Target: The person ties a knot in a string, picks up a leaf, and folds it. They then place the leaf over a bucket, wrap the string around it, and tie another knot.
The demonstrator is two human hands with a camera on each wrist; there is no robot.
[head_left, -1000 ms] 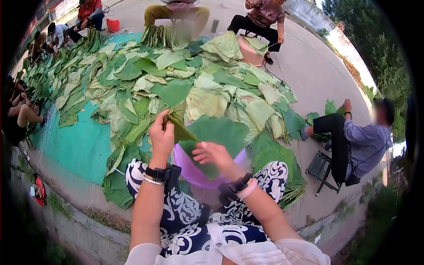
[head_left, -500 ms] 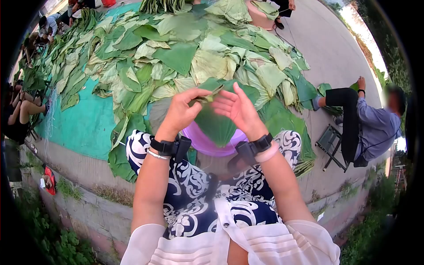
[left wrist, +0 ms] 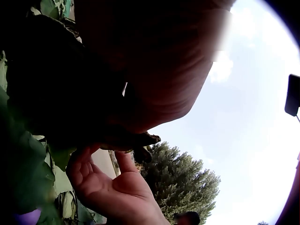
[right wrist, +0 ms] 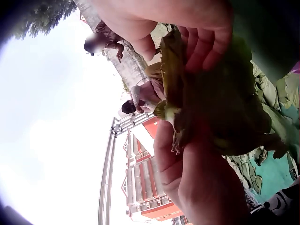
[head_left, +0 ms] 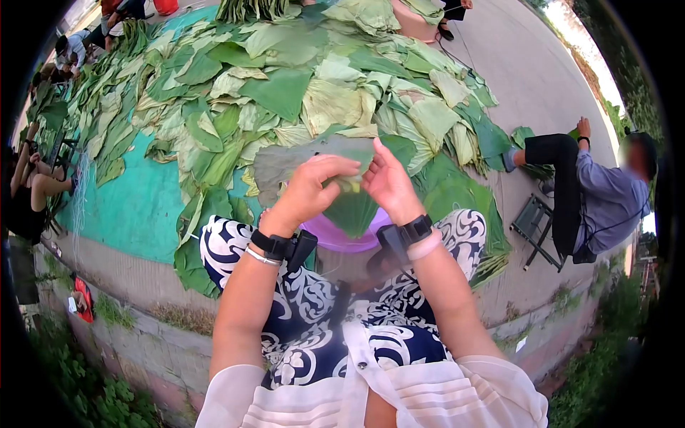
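Observation:
In the head view my left hand is raised over my lap and pinches the folded edge of a large lotus leaf, whose grey-green side spreads out to the left. Facing it is my right hand, its fingers extended at the leaf's near edge. The right wrist view shows the folded leaf edge between my right thumb and fingers, the thumb standing apart from it. Below both hands, a green leaf overlaps a purple basin between my knees.
A wide heap of lotus leaves covers a green sheet ahead. To the right a person in a blue shirt sits by a folding stool. More people sit at the far left. A pink tub stands at the back.
My right hand has risen from over the basin to the leaf edge beside my left hand. The held leaf has swung out to the left. The head view has tipped downward.

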